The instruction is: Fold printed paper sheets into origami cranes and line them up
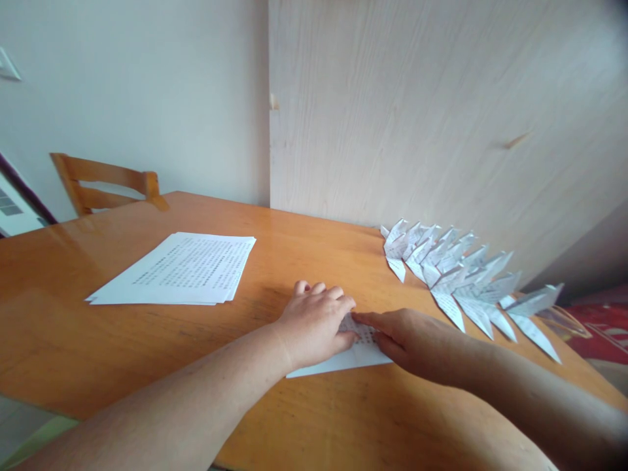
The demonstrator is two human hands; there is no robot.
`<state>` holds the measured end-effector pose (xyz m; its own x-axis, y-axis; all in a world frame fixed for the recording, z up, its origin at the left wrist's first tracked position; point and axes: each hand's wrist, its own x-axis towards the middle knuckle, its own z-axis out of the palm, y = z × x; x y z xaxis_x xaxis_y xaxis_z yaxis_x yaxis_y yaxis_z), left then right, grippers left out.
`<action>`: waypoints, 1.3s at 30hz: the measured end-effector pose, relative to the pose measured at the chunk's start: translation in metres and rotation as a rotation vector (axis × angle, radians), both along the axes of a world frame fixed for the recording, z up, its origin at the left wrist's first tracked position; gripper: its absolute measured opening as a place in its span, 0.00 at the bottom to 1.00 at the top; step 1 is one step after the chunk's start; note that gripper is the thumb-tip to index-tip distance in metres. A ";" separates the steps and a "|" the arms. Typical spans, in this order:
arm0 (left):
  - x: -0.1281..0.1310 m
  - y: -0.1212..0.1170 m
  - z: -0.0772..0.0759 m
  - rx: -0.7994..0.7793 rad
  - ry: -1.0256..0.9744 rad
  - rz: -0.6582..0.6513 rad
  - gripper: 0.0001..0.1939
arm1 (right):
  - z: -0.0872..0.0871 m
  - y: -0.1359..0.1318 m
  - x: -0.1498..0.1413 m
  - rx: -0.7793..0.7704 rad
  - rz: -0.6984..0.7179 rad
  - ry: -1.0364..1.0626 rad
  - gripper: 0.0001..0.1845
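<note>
A sheet of printed paper (338, 364) lies on the wooden table in front of me, partly hidden under both hands. My left hand (316, 320) rests on its left part, palm down, with the fingers somewhat spread and gripping nothing. From the right, my right hand (400, 337) touches the same sheet; its index finger is stretched out along the top and the thumb is apart from it. The fingertips of the two hands nearly meet. Whether the sheet is folded beneath them I cannot fully tell.
A stack of printed sheets (181, 269) lies at the left on the table (294, 242). Several folded paper pieces (456, 268) with pointed ends stand in rows at the right. Behind are a wooden chair (108, 175) and a pale wood panel (417, 111); a red item (601, 333) is at far right.
</note>
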<state>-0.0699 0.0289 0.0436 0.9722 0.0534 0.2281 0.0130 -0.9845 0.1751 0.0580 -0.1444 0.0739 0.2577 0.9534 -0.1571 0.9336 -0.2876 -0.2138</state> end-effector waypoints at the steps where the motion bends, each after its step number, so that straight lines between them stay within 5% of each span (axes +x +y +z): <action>1: 0.000 0.000 0.001 0.004 0.009 -0.001 0.18 | 0.000 -0.002 0.000 0.000 -0.002 0.005 0.25; 39: -0.001 0.002 0.003 0.000 0.036 -0.015 0.20 | 0.002 -0.088 0.000 0.028 -0.167 0.082 0.20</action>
<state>-0.0704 0.0308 0.0470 0.9804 0.0391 0.1931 0.0048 -0.9845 0.1751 0.0577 -0.2328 0.0761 0.4000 0.9027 -0.1582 0.8526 -0.4299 -0.2970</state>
